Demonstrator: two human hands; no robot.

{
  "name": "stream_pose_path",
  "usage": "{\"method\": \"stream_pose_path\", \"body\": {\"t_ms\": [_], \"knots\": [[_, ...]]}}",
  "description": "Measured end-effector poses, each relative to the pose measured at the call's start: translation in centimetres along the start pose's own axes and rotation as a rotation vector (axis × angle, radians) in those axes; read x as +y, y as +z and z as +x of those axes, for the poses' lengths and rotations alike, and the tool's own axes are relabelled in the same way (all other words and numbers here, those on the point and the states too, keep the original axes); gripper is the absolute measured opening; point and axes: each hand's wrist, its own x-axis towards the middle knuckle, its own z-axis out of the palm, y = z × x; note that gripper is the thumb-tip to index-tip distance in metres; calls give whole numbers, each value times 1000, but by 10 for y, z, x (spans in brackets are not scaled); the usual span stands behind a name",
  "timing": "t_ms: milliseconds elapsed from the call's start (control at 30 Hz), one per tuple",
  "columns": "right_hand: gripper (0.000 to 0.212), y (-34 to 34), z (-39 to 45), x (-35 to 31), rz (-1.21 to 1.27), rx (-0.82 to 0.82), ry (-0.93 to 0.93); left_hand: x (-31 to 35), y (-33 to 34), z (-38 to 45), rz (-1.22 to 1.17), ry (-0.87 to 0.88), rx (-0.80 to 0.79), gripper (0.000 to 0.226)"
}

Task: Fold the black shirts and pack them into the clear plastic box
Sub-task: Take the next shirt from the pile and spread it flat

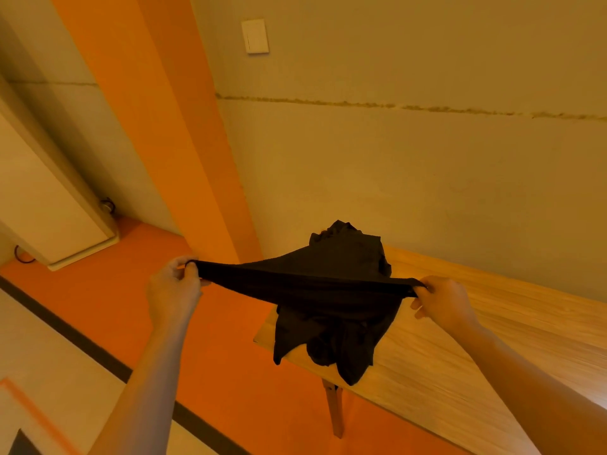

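Both hands are up in front of the person, stretching one black shirt (315, 284) tight between them. The left hand (174, 290) pinches one end of the cloth out over the orange floor (230, 372), fingers curled round the edge. The right hand (440, 300) grips the other end above the wooden desk (492, 339), fingers closed on the fabric. The shirt's middle sags and hangs down to the desk's near corner, where more black cloth is bunched in a heap (348, 244) behind the taut edge. On the wall beyond sits a white switch plate (255, 36), and a white cabinet (49, 198) stands at the left.
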Motion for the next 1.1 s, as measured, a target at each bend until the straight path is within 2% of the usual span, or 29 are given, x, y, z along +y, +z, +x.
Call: {"method": "stream_pose_path", "body": {"t_ms": [133, 233, 367, 500, 567, 667, 733, 867, 967, 1100], "knots": [[19, 0, -9, -19, 284, -85, -27, 2, 12, -11, 95, 65, -100, 15], [23, 3, -19, -41, 403, -137, -85, 13, 27, -27, 127, 114, -234, 12], [21, 5, -29, -67, 411, -223, -213, 25, 49, -45, 66, 141, -400, 7], [34, -3, -36, -83, 436, -478, -285, 31, 63, -55, -111, 98, -668, 28], [33, -6, -37, -86, 387, -464, -337, 30, 65, -56, -88, 135, -746, 34], [18, -7, -37, -88, 371, -292, -361, 29, 62, -56, 5, 248, -704, 26], [15, -7, -36, -86, 353, -232, -396, 27, 60, -56, 22, 305, -661, 22], [18, -7, -35, -82, 98, -98, -653, 25, 59, -55, 41, 378, -561, 17], [22, -8, -35, -86, -4, -83, -738, 25, 61, -54, 68, 473, -427, 14], [29, -11, -40, -92, -80, -170, -683, 25, 65, -51, 61, 506, -376, 10]]}}
